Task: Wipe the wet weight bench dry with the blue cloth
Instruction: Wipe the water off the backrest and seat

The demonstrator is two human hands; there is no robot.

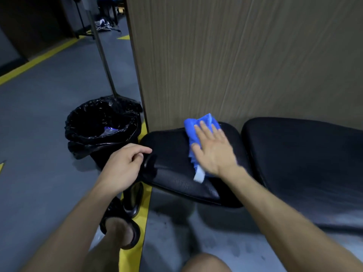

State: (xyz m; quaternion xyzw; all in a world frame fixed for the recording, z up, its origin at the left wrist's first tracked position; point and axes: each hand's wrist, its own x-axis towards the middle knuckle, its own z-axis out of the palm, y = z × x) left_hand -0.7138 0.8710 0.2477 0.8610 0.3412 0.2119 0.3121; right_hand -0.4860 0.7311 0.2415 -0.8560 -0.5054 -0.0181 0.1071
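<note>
Blue cloth point(198, 134) is lying bunched on the black seat pad of the weight bench point(172, 160), near its far edge by the wood panel point(235, 55). Right hand point(213, 149) is pressing flat on the cloth, fingers spread, not gripping. Left hand point(125, 163) is curling loosely around the pad's near end. Lined bin point(102, 128) is standing on the floor just left of the bench

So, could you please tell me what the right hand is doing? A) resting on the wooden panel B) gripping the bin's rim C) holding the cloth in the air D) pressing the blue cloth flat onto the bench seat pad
D: the right hand lies open, palm down, on the blue cloth, which lies on the bench seat pad.
</note>
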